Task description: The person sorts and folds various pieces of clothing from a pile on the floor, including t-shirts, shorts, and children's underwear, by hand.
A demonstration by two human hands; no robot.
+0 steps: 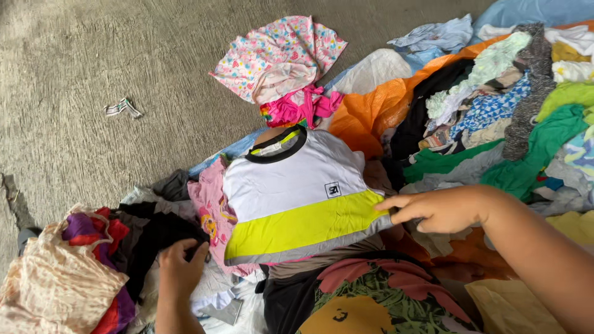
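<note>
A small white T-shirt (297,179) with a black collar, a neon-yellow band and a grey hem lies spread flat on a heap of clothes in the middle. My right hand (439,209) pinches the shirt's lower right corner at the yellow band and hem. My left hand (180,267) grips a black garment (158,232) at the lower left, beside the shirt's left edge. A pink child's garment (207,207) lies under the shirt's left side.
A floral pink-and-white garment (278,55) lies on the grey concrete floor (93,49) beyond the shirt. A big mixed pile of clothes (507,105) with orange fabric fills the right. A cream patterned cloth (55,284) sits at lower left. A small scrap (122,108) lies on the floor.
</note>
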